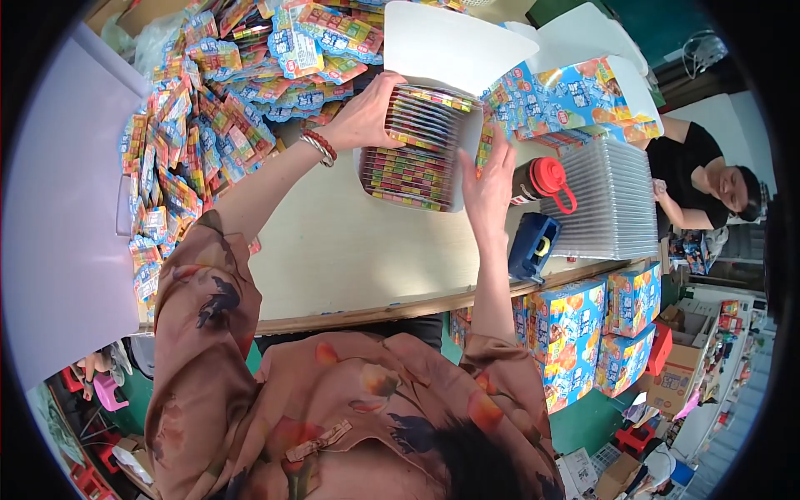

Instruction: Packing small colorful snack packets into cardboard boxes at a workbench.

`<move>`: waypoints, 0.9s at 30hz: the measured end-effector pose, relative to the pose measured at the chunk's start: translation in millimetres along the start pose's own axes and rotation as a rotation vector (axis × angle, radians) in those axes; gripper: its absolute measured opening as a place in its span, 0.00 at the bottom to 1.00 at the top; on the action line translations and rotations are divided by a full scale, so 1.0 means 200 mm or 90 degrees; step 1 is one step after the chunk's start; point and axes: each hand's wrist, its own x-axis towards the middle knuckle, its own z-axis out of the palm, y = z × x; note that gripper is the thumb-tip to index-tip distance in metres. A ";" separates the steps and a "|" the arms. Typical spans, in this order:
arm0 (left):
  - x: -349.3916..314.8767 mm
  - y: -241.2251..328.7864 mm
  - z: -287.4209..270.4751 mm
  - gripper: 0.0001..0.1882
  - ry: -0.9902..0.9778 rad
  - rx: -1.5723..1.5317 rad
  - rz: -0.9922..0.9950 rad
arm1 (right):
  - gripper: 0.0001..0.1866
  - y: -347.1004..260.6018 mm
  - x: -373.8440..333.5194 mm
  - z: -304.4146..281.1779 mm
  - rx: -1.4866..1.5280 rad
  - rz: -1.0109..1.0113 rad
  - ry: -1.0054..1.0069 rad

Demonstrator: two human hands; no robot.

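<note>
On the table in front of me stands an open carton point(461, 43), its white lid raised at the far side. Flat, colourful packets point(408, 179) fill it in two tight rows. My left hand point(360, 117) is at the carton's left edge, its thumb and fingers curved round the end of the far row of packets. My right hand point(490, 179) lies along the carton's right side with the fingers stretched out, slightly blurred. Part of something colourful point(484, 148) shows between that hand and the carton; I cannot tell whether it is a packet.
Loose packets point(196, 150) are heaped along the left and far side. To the right are a red-capped bottle point(547, 177), a blue tape dispenser point(533, 246), a stack of clear plastic trays point(608, 200) and printed cartons point(575, 92). More cartons point(571, 333) stand below the table edge; a person point(687, 171) is beyond.
</note>
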 end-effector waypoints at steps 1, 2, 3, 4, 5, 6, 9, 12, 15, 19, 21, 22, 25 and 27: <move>0.00 0.00 -0.01 0.49 -0.015 -0.001 -0.015 | 0.34 0.01 0.05 0.00 0.037 0.022 -0.013; 0.00 -0.01 -0.01 0.51 -0.030 -0.004 -0.030 | 0.34 0.03 0.08 0.01 0.033 0.024 -0.011; 0.00 -0.01 0.00 0.51 -0.018 0.008 -0.007 | 0.34 0.04 0.11 0.02 0.068 0.085 -0.066; -0.01 -0.02 0.01 0.51 -0.031 0.013 -0.017 | 0.34 0.07 0.15 0.04 0.103 0.147 -0.121; -0.01 -0.01 0.00 0.51 -0.042 0.021 -0.028 | 0.33 0.09 0.18 0.08 0.080 0.046 -0.074; -0.01 0.01 -0.01 0.52 -0.069 0.055 -0.039 | 0.33 0.12 0.19 0.10 0.080 0.044 -0.072; -0.03 -0.01 0.04 0.57 -0.065 0.181 -0.043 | 0.31 0.06 0.25 0.12 -0.042 -0.098 -0.040; -0.04 -0.02 0.04 0.60 -0.097 0.224 -0.056 | 0.23 0.08 0.32 0.19 -0.161 -0.250 -0.065; -0.03 0.01 0.02 0.60 -0.111 0.224 -0.070 | 0.15 0.10 0.37 0.23 -0.241 -0.265 -0.140; -0.01 0.04 -0.01 0.59 -0.101 0.187 -0.045 | 0.09 0.14 0.44 0.23 -0.258 -0.279 -0.163; 0.00 0.02 -0.02 0.61 -0.030 0.226 0.057 | 0.09 0.13 0.48 0.22 -0.250 -0.268 -0.196; 0.00 0.02 -0.02 0.60 -0.049 0.299 0.070 | 0.10 0.12 0.49 0.22 -0.241 -0.255 -0.230; -0.01 0.00 0.02 0.58 -0.100 0.455 0.081 | 0.10 0.14 0.54 0.20 -0.146 -0.226 -0.249; -0.01 0.02 0.07 0.59 -0.065 0.667 0.043 | 0.10 0.12 0.55 0.21 -0.148 -0.245 -0.234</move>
